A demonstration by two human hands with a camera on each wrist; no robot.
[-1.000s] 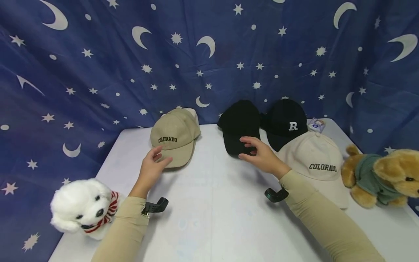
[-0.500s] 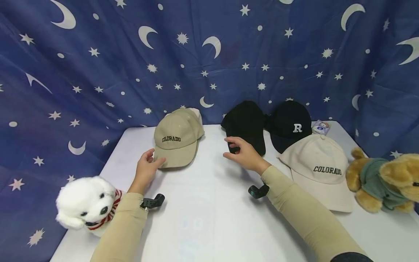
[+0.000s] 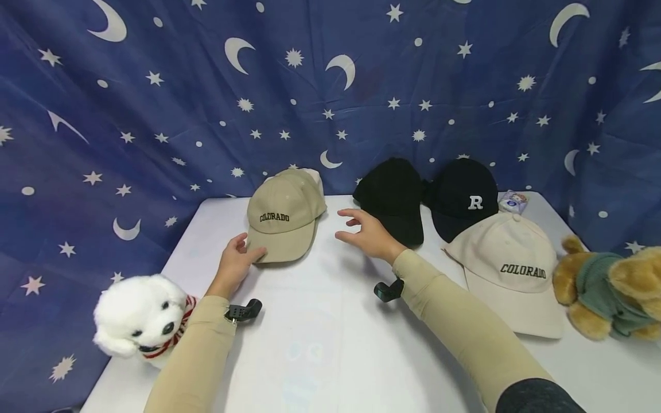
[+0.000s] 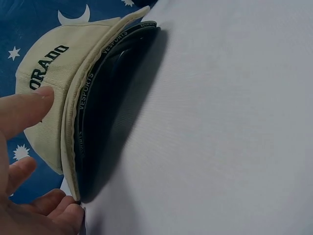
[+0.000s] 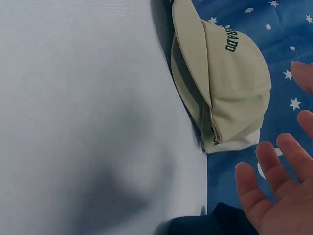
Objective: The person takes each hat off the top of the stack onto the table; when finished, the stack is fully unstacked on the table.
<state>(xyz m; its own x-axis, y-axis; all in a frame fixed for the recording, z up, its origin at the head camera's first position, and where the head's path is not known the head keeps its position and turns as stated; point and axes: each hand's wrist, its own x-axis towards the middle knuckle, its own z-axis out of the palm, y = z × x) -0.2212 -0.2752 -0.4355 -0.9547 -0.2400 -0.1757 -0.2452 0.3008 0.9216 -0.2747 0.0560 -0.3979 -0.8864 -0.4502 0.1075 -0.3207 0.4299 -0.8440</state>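
From the middle of the table [image 3: 310,310], past the white toy dog [image 3: 142,315] at 9 o'clock, holds the left hand [image 3: 233,265] at 10, unclosed, with thumb and fingers parted about the brim [image 3: 283,246] of the tan cap [image 3: 279,203] at 11; cannot tell whether in firm contact. Seems to be at the reaching stage; probably needs to pinch that brim next. Holds the right hand [image 3: 369,235] at 1, with fingers loosely spread and gripping nothing; likely needs to swing it to the cap's 3 o'clock side. Grips neither the black cap [image 3: 392,189] at 1, nor the R cap [image 3: 459,198] at 2, nor the cream cap [image 3: 508,252] and brown toy dog [image 3: 601,289] near 3.
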